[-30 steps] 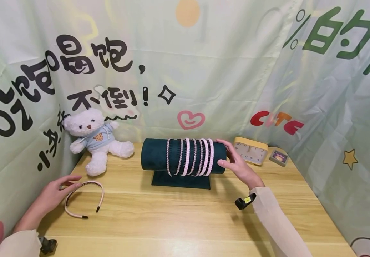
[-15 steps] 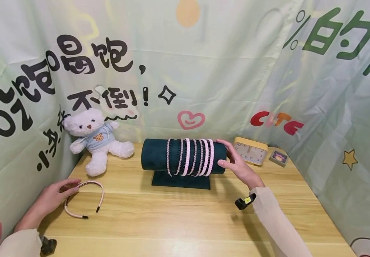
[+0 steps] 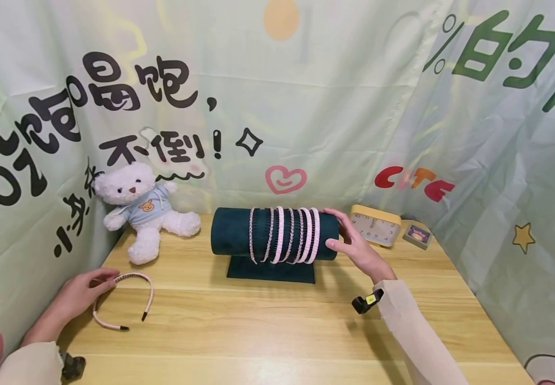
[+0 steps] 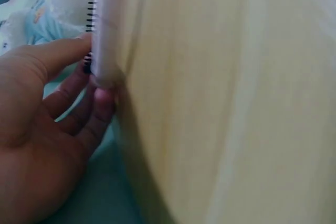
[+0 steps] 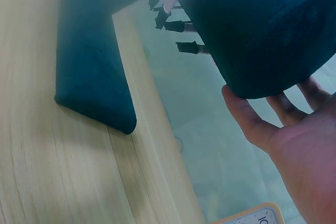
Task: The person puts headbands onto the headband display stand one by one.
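Note:
At the left of the table in the head view, my left hand [image 3: 77, 294] pinches the back of a pale pink headband [image 3: 151, 299] between thumb and fingers. The left wrist view shows small dark teeth along the inner side of this headband [image 4: 107, 30]. My right hand [image 3: 356, 252] grips the right end of a dark green velvet headband stand [image 3: 229, 231], thumb in front and fingers behind. Several pink and glittery headbands [image 3: 281, 235] sit round the stand's roll. Up close in the right wrist view, my right hand [image 5: 310, 145] touches the roll's rim.
A white teddy bear [image 3: 144, 214] in a blue top sits at the back left. Behind my right hand stand a yellow clock [image 3: 375, 227] and a small framed item [image 3: 418, 235]. Printed cloth [image 3: 344, 133] surrounds the wooden table [image 3: 238, 331].
My left thumb and fingers have come together on the loose headband, which has shifted slightly left and its tips slightly. My right hand stays on the stand.

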Available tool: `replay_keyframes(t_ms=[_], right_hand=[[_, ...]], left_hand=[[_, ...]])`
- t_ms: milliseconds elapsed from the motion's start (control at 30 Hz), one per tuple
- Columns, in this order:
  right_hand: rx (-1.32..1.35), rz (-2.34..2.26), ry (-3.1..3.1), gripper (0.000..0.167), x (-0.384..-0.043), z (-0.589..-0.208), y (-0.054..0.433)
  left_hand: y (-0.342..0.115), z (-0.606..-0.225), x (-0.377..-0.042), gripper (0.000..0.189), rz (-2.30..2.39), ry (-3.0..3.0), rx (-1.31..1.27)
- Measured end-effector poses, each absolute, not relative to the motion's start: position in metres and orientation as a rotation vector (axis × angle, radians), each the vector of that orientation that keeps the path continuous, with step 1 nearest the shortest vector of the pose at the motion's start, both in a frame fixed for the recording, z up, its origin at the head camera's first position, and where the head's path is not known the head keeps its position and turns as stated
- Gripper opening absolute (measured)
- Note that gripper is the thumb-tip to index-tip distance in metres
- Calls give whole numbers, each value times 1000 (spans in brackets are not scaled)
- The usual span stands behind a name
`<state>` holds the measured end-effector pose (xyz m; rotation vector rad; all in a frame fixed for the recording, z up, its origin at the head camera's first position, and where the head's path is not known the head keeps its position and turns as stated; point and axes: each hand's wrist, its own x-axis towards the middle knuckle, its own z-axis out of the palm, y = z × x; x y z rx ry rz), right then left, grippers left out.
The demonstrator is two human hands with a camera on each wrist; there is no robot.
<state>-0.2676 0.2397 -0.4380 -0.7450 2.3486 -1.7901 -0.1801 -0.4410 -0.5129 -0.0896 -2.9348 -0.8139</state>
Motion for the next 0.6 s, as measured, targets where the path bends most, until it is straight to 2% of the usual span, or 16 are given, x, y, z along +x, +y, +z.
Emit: replay_keyframes(t_ms=[167,600], right_hand=[[-741,-1794,2343,74,-268,-437,239],[-767,-1791,2348,74,-268,-440,240]], left_hand=[[-442,-505,-175,31,-811,-2937,-125],[-443,-494,-168,35,-1219,-3030,-145]])
